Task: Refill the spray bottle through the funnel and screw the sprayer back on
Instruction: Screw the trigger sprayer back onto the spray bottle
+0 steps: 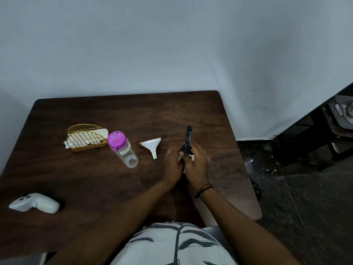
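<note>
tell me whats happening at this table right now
A person sits at a dark wooden table with both hands around a spray bottle with a black trigger sprayer; the left hand and right hand hide most of the bottle. A white plastic funnel lies unused on its side beside them. Further left lies a clear bottle with a purple lid, closed.

There is one camera, worn on the person's head. It looks forward and down at the brown table (pixel 95 178) from above its near edge, close enough that both arms reach in from the bottom. The view is wide. Past the table's far edge it takes in the pale wall (pixel 172 44), and right of the table, dark floor (pixel 305 197).
</note>
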A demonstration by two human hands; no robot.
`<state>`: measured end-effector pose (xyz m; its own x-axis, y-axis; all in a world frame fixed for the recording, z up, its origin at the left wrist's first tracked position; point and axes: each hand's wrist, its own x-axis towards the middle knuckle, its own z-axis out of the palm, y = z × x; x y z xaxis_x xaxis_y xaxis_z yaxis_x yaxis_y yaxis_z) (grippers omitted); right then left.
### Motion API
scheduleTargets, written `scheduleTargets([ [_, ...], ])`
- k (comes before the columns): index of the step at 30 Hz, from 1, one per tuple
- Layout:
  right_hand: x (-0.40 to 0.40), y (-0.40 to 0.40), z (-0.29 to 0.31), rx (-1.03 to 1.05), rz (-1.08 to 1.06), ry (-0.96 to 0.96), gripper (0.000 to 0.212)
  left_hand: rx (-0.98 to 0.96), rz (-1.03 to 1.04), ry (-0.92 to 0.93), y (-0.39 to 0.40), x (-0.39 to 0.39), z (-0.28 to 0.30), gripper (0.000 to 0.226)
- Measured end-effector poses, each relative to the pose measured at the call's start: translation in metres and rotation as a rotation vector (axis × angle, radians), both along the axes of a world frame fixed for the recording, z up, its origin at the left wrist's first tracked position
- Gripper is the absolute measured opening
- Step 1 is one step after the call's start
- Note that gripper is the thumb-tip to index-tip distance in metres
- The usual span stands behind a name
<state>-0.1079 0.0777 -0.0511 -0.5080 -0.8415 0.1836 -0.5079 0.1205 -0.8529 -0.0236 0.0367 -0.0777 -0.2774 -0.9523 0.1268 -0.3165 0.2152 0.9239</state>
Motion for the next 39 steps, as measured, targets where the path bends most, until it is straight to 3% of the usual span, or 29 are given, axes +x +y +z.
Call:
scheduleTargets([
  [3, 0.003, -0.002, -0.001, 0.034, -0.021, -0.025, 0.02, 0.076, 0.033, 0.03, 0.004, 0.0, 0.0, 0.022],
  [6, -0.008, -0.004, 0.006, 0.033, 0.133, -0.142, 0.016, 0.066, 0.024, -0.093, -0.003, 0.002, -0.008, 0.014],
  [10, -0.025, -0.005, 0.011, 0.021, 0.293, -0.096, 0.013, 0.083, 0.022, -0.177, -0.009, 0.003, -0.009, 0.019],
  [14, -0.016, -0.006, 0.0, 0.047, 0.175, -0.001, 0.01, 0.017, 0.094, -0.159, -0.001, 0.0, -0.004, 0.018],
  [19, -0.004, -0.002, -0.003, 0.027, 0.11, -0.069, 0.014, 0.018, 0.034, -0.155, -0.005, 0.005, 0.001, 0.012],
  [21, -0.003, -0.002, 0.001, 0.047, 0.105, -0.111, 0.022, 0.007, 0.02, -0.159, -0.004, 0.007, 0.006, 0.021],
  [25, -0.004, 0.001, 0.013, 0.006, 0.075, -0.265, 0.064, -0.086, -0.002, -0.134, 0.009, 0.01, 0.012, 0.021],
  [27, -0.006, 0.005, 0.016, -0.031, 0.088, -0.266, 0.072, -0.114, -0.016, -0.122, 0.015, 0.009, 0.017, 0.018],
  [30, -0.009, 0.014, 0.023, -0.103, 0.119, -0.363, 0.062, -0.153, -0.063, -0.11, 0.022, 0.005, 0.027, 0.01],
  [34, -0.012, 0.027, 0.037, -0.114, 0.104, -0.396, 0.055, -0.19, -0.222, -0.033, 0.034, 0.002, 0.039, 0.017],
  [39, -0.015, 0.04, 0.039, -0.062, -0.005, -0.406, 0.028, -0.043, -0.454, 0.069, 0.039, 0.004, 0.052, 0.012],
])
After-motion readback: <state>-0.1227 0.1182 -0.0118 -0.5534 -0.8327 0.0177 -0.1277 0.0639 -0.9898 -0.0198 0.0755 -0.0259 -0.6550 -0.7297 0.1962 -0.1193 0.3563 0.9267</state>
